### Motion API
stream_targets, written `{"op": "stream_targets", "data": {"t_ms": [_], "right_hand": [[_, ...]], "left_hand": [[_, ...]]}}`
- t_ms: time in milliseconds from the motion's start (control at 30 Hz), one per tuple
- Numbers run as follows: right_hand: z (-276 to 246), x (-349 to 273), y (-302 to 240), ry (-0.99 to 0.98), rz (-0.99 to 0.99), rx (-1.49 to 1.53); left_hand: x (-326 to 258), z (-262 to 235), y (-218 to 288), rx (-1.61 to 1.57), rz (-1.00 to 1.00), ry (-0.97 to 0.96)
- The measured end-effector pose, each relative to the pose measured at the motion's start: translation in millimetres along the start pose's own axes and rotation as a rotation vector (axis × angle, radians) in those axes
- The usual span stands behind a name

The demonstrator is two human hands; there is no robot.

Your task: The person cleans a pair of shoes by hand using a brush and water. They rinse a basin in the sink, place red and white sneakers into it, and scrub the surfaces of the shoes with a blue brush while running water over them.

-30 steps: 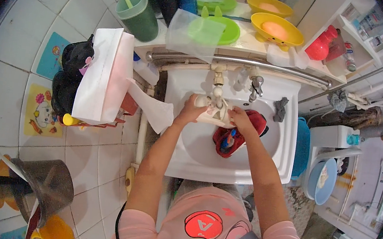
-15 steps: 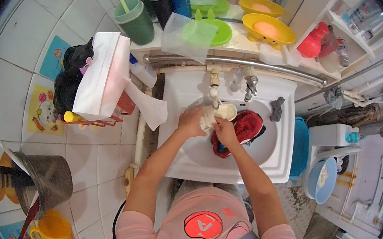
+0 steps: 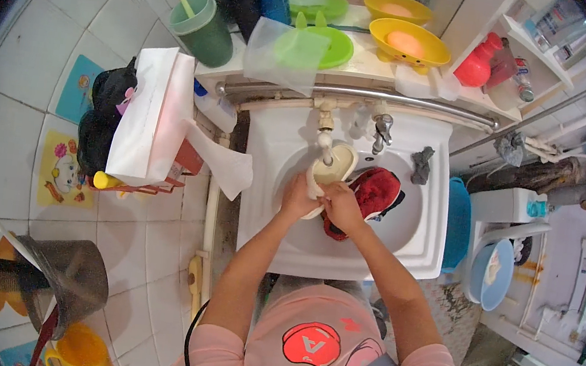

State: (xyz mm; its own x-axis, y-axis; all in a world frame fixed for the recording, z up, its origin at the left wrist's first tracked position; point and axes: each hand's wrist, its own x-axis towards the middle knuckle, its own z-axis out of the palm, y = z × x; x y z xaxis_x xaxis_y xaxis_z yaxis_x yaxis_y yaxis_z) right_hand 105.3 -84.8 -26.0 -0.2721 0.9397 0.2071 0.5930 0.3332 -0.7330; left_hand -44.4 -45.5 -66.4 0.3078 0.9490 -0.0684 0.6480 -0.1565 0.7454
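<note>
Cramped tiled bathroom, white sink [image 3: 343,247] mid-frame: left hand [image 3: 298,199] and right hand [image 3: 341,204] both clamped on cream shoe [image 3: 332,169] under the tap [image 3: 324,143], best kept angled so water runs inside, red shoe [image 3: 373,192] waiting alongside.

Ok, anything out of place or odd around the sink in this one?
Mildly odd: a red shoe lies in the sink, beside the pale shoe that both hands, left and right, hold under the tap. A dark rag sits crumpled on the rim. Nothing looks spilled or broken.
</note>
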Motion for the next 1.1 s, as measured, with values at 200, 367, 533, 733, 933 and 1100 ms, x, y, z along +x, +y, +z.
{"op": "stream_targets", "data": {"t_ms": [200,367,533,733,933,1100], "right_hand": [[-4,-3,12,-0.220,0.214,0.007],[8,-21,22,0.019,0.111,0.144],[14,-20,23,0.026,-0.014,0.145],[-4,-22,20,-0.079,0.002,0.004],[-37,12,6,-0.228,0.395,0.126],[-45,32,-13,0.099,0.224,0.114]], "left_hand": [[-16,-7,17,0.246,-0.046,-0.111],[-14,-29,15,0.401,-0.092,-0.219],[-20,-24,-7,0.237,-0.107,-0.097],[-42,-17,19,0.360,-0.212,-0.206],[-42,-8,9,0.351,-0.164,-0.109],[-36,-28,30,0.352,-0.222,-0.206]]}}
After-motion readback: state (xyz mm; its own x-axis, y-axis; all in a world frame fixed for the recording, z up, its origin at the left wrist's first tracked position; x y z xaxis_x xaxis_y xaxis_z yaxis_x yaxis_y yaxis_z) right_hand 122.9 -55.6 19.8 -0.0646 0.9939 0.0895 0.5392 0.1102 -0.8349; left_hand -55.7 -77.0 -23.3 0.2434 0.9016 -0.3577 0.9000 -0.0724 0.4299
